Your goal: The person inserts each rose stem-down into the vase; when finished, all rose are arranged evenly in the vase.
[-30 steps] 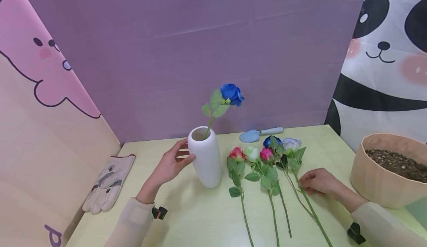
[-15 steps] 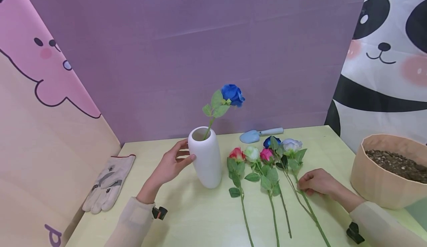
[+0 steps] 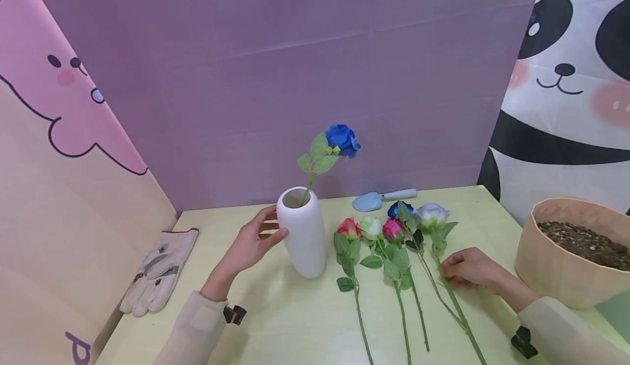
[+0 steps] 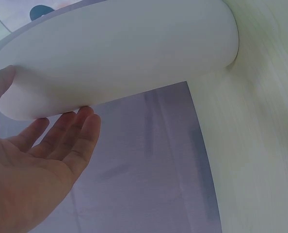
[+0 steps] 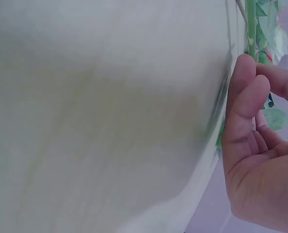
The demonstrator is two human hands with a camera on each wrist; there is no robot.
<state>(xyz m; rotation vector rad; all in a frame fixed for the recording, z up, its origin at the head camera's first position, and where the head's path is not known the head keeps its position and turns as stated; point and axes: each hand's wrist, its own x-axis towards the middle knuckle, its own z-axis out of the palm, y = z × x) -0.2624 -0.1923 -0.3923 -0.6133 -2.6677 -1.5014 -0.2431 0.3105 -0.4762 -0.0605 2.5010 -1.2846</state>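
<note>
My left hand (image 3: 251,244) lies relaxed, fingers (image 4: 81,131) touching the upright white vase (image 3: 303,231). My right hand (image 3: 467,269) pinches the pale rose's stem (image 3: 455,305) on the counter (image 3: 295,321); only the wrist view shows the curl, its bloom cropped.

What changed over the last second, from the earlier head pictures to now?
Very little. The white rose by the right hand has tipped slightly, its leaves shifted; the hand's fingers stay on its stem. The left hand still steadies the white vase holding the blue rose. The other flowers are unmoved.

Matt smooth white vase (image 3: 302,233)
</note>
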